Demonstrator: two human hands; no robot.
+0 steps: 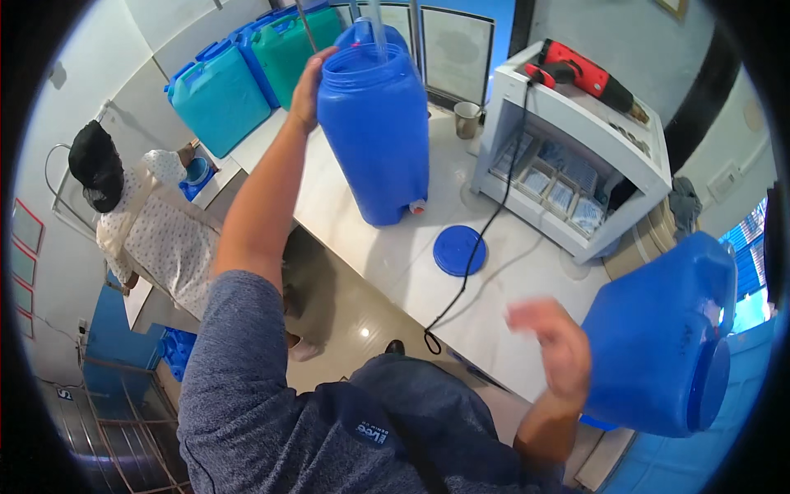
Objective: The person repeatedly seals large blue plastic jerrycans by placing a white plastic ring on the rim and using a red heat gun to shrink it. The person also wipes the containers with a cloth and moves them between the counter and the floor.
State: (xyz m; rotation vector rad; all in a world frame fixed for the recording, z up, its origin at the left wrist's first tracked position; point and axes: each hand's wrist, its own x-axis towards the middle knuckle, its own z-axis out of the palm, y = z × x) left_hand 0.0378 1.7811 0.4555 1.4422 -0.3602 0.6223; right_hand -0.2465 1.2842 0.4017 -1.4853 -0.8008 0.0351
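Note:
A tall blue plastic water container (376,148) stands uncapped on the white counter (395,272), its threaded mouth facing up. My left hand (308,89) grips it at the shoulder, just beside the mouth. Something clear enters that mouth from above (378,31); whether it is a tube or a stream of water I cannot tell. Low on the container is a spigot (418,207) with an orange-red part. A round blue screw cap (460,250) lies on the counter. My right hand (555,346), blurred by motion, is raised with nothing in it, near a second, capped blue container (648,339).
A black cord (481,247) crosses over the cap from a red heat gun (586,77) atop a white shelf box (568,154) holding small packets. A mug (466,120) stands behind. Teal (219,99) and green jugs (299,52) line the far counter. Another person (163,234) works at left.

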